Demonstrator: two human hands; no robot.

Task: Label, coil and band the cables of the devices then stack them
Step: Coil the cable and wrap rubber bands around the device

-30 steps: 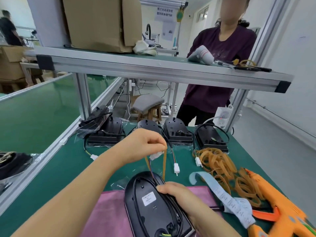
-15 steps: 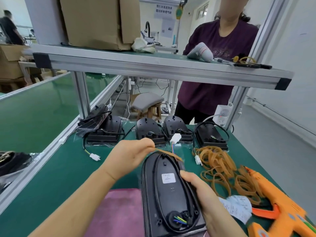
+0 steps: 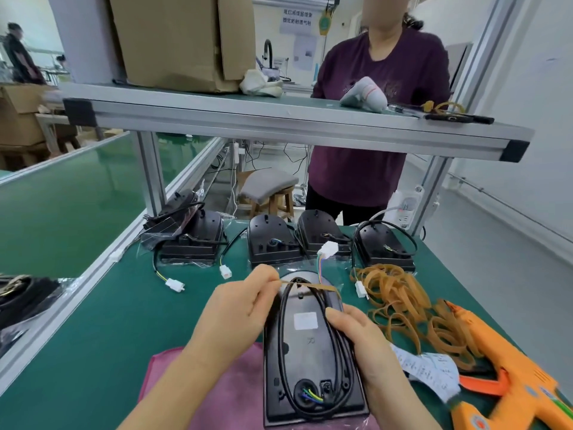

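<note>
A: Changed since a second ago?
B: Device (image 3: 305,352) lifted off pink cloth (image 3: 198,395), tilted up; right hand (image 3: 361,339) clamped on its edge, pinning coiled cable (image 3: 280,336). Left hand (image 3: 238,308) pinched on band (image 3: 310,286), now stretched across top end
A: Meaning?
B: Coiling done, banding underway, stacking pending

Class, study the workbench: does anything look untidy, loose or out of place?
Mostly orderly. The rubber bands lie in a tangled heap, and a strip of labels is crumpled beside the orange tool. Several devices at the back have loose cables, not yet banded.
</note>
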